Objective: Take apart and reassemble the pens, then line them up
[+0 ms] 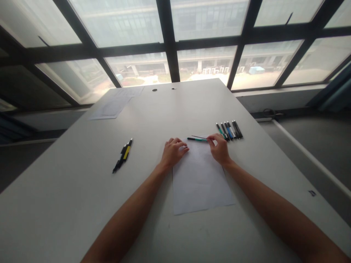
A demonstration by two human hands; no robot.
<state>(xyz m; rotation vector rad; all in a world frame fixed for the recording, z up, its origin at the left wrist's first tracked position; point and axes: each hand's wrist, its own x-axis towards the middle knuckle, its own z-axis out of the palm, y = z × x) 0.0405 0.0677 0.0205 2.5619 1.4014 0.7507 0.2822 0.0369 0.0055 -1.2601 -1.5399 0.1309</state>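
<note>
the green pen point(197, 139) lies just above the centre of the frame, at the top edge of the white sheet point(201, 179), its long axis running nearly level from left to right, dark tip pointing to the left of the frame. a thin dark refill point(199, 137) sits just above it, on almost the same line, tilted slightly. your right hand point(219, 148) is pinched on the right end of the pen, fingers drawn together around it; whether it also grips the refill cannot be told. your left hand point(173, 151) rests loosely curled on the upper left corner of the sheet, fingertips near the pen's left tip, holding nothing that shows. just right of your right hand a row of pens point(229, 130) lies side by side, all slanting toward the upper left. well apart at centre left lie a yellow and black pen point(126, 150) and a black one beside it. loose papers point(115, 106) lie at the upper left of the white table point(82, 204). nothing holds anything here; all of it lies flat on the table.
</note>
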